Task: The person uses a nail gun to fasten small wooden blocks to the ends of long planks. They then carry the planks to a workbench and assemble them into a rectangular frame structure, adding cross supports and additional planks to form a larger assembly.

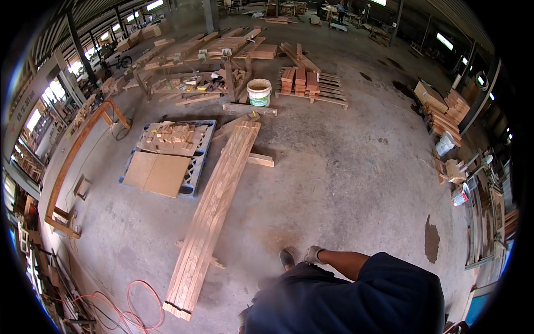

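My right hand [314,255], in a grey work glove, hangs in front of my body beside my dark shoe [287,258]. Its fingers are too small and turned away to read, and nothing shows sticking out of it. At the lower edge, left of my dark shirt, a sliver of grey [243,317] seems to be my left hand; my body hides the rest. Left of me lies a long bundle of wooden boards [214,206], side by side on wooden crosspieces [260,160]. A dark band crosses their near end. Neither hand touches the boards.
A blue pallet [194,172] with cardboard [156,173] and wood offcuts [172,133] lies beyond the boards' left side. Farther off are a white bucket [259,96], a pallet of reddish boards [300,81] and lumber stacks [222,44]. An orange hose [146,283] coils at lower left.
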The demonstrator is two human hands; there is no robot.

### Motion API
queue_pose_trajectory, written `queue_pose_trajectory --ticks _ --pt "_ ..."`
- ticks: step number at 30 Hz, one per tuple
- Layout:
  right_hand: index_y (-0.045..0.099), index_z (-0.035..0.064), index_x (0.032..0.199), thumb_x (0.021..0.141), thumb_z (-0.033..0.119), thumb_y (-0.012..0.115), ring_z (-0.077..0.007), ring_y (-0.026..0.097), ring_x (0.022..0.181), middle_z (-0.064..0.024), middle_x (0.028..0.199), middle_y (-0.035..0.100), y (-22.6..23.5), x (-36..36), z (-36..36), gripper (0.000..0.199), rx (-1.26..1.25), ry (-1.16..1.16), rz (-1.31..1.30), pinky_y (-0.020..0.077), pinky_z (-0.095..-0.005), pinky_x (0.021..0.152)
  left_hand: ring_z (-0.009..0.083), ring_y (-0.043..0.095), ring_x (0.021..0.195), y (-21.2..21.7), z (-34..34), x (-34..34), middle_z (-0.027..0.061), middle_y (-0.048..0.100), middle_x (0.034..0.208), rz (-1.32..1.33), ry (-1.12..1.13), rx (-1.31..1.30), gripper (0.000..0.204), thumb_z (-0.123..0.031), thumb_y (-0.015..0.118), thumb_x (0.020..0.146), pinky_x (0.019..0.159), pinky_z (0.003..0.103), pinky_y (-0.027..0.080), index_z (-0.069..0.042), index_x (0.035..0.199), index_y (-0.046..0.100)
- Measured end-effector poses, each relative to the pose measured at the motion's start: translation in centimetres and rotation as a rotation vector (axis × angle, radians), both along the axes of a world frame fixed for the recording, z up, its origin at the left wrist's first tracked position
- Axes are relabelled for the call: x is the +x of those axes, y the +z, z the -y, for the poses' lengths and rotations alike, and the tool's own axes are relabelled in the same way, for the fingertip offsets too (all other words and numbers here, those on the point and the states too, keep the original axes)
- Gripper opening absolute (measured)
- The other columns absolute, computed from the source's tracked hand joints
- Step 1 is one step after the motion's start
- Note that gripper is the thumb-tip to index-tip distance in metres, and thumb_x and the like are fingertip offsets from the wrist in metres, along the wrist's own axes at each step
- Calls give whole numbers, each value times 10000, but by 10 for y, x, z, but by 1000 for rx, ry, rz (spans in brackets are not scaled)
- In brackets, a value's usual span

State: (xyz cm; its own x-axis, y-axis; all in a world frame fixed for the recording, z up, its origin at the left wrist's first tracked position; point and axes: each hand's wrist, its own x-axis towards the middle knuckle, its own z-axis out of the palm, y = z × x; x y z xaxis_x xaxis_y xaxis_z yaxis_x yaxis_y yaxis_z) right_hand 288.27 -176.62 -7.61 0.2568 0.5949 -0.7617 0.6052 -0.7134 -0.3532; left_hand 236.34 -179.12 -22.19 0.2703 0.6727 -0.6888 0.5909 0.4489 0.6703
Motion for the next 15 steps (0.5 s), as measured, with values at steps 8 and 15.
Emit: queue_pose_trajectory --ticks 8,15 --pt "772 49 947 823 317 685 -228 717 808 -126 878 766 32 -9 -11 308 0 99 24 548 -372 764 202 701 894 3 5 -2 98 766 999 22 87 -56 348 -355 633 972 770 368 549 -71 1128 761" --pt "773 54 976 867 335 625 -263 728 868 -163 944 760 28 -12 -15 335 97 541 84 550 -369 806 174 691 873 3 12 -5 84 767 982 44 140 -87 342 -342 658 966 765 351 549 -61 1129 763"
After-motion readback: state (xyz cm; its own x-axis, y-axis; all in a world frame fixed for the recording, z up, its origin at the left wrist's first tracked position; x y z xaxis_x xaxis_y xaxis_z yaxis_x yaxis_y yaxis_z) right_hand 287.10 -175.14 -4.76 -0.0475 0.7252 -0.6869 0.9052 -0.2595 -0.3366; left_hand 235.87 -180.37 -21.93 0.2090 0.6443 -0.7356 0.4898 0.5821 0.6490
